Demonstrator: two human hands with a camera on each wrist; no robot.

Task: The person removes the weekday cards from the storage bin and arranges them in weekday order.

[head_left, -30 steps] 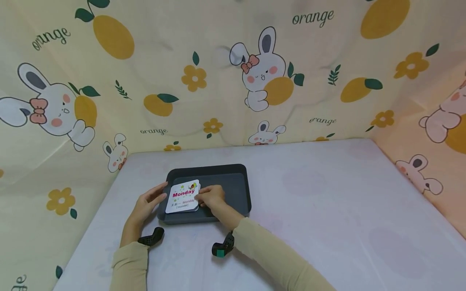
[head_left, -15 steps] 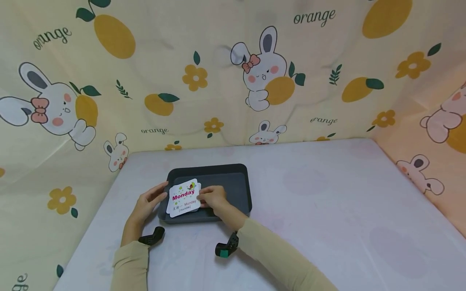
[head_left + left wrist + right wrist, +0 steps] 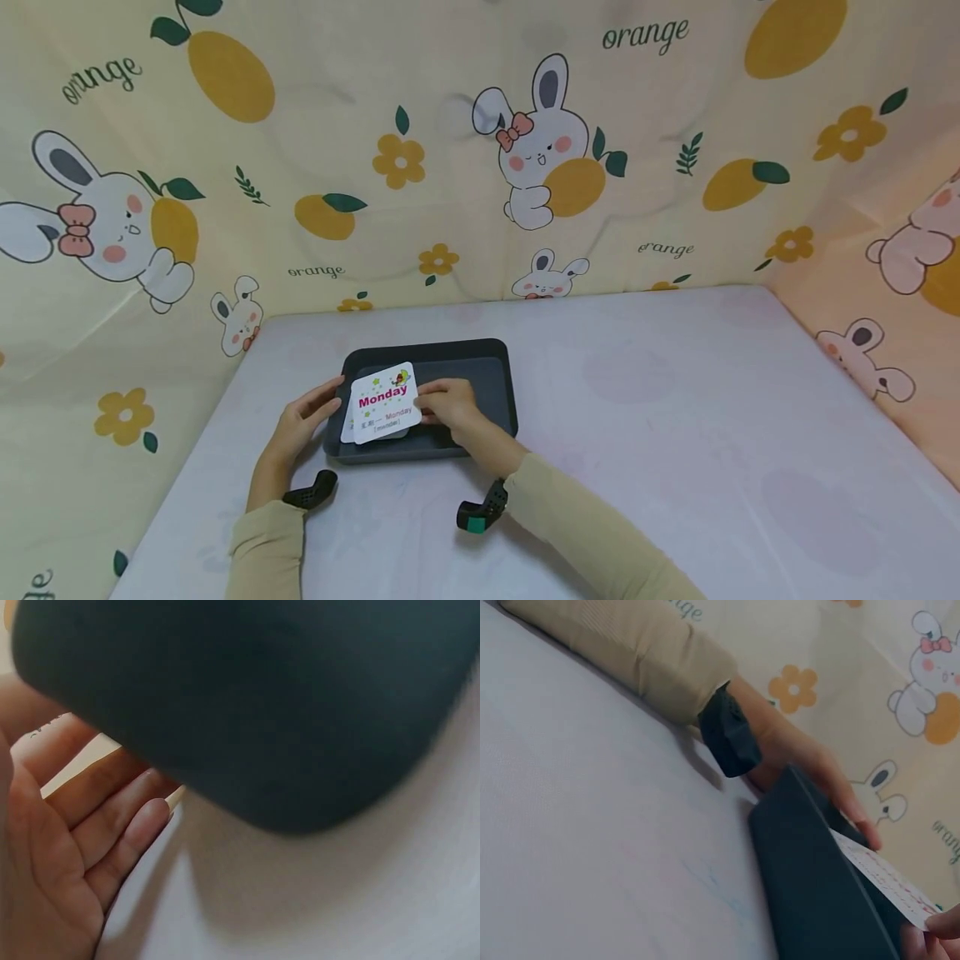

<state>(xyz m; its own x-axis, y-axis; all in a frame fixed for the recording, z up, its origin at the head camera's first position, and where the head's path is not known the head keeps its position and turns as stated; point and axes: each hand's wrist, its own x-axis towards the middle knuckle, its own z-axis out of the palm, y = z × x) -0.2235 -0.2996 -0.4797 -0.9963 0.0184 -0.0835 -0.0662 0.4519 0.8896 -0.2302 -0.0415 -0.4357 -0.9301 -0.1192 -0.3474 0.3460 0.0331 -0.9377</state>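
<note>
In the head view, my right grip (image 3: 453,404) pinches the right edge of the Monday card (image 3: 382,404), so the card lies to the left of it, over the left part of the dark tray (image 3: 491,375). Its slightly longer axis runs away from me, a little tilted, and it partly covers another white card (image 3: 347,428). My left grip (image 3: 298,421), relaxed and holding nothing, is farther, at the tray's left rim. In the left wrist view, the tray is smooth, with rounded corner. In the right wrist view, the card looks thin and flat; the desk (image 3: 592,825) is pale.
</note>
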